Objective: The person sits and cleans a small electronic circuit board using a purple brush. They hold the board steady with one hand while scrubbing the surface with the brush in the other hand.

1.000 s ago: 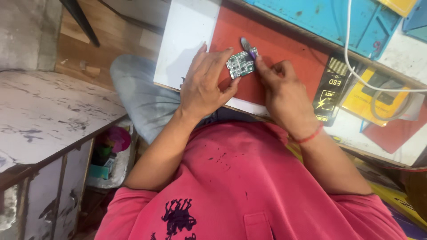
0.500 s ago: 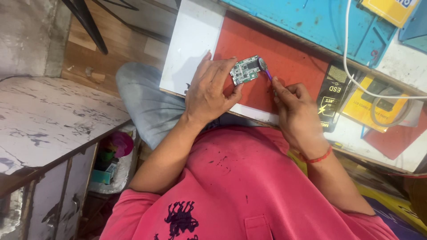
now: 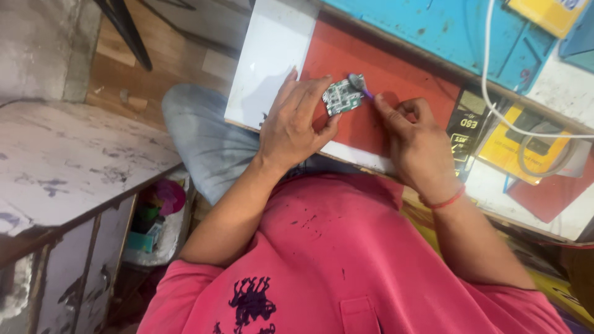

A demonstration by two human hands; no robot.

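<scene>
A small green circuit board (image 3: 342, 97) is held just above a red mat (image 3: 396, 80) on the workbench. My left hand (image 3: 297, 124) grips the board by its left edge, between thumb and fingers. My right hand (image 3: 416, 143) pinches a thin purple-handled brush (image 3: 361, 85), whose grey bristle tip touches the board's upper right corner. A red thread band circles my right wrist.
A white sheet (image 3: 266, 59) lies left of the red mat, a blue mat (image 3: 445, 31) behind it. A white cable (image 3: 532, 124), yellow device (image 3: 526, 145) and black packet (image 3: 463, 127) sit right. A worn white cabinet (image 3: 68, 167) stands left; a bin (image 3: 158, 216) sits beside it.
The view has shifted a little. The board has turned in my left hand and the brush tip has moved along its upper edge.
</scene>
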